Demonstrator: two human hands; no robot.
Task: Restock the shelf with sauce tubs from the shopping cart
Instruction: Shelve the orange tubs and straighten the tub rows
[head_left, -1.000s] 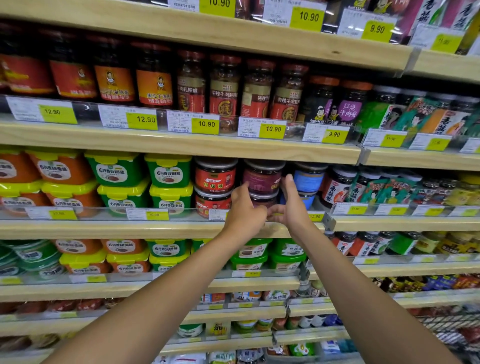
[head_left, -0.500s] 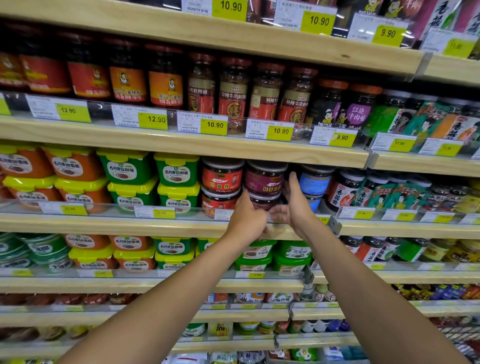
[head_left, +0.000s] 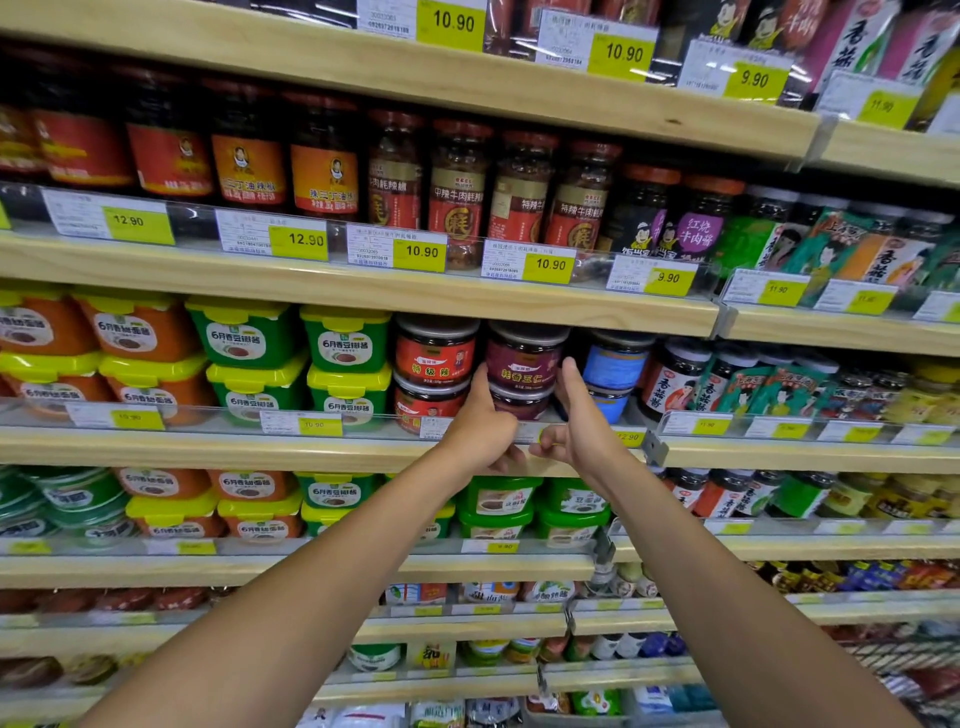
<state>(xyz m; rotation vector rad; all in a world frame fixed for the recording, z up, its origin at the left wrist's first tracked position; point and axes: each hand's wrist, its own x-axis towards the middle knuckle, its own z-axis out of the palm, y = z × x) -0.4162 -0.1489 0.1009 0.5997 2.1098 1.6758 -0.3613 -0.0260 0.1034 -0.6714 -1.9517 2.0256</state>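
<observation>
Hardly anything has shifted since a second ago: the left hand (head_left: 480, 434) and right hand (head_left: 579, 431) stay at the shelf lip (head_left: 260, 451), on either side of the stacked maroon tubs (head_left: 524, 358). Seen from the head camera, each hand has its fingers folded into the palm and its thumb raised. The thumbs flank the lower tub (probably squaring it under the upper one; whether they press it I cannot tell). Red tubs (head_left: 434, 358) stand just left and blue tubs (head_left: 615, 364) just right, so the slot is tight. A clear price rail (head_left: 363, 422) crosses the front and would block a straight slide in, and the board above leaves little headroom.
</observation>
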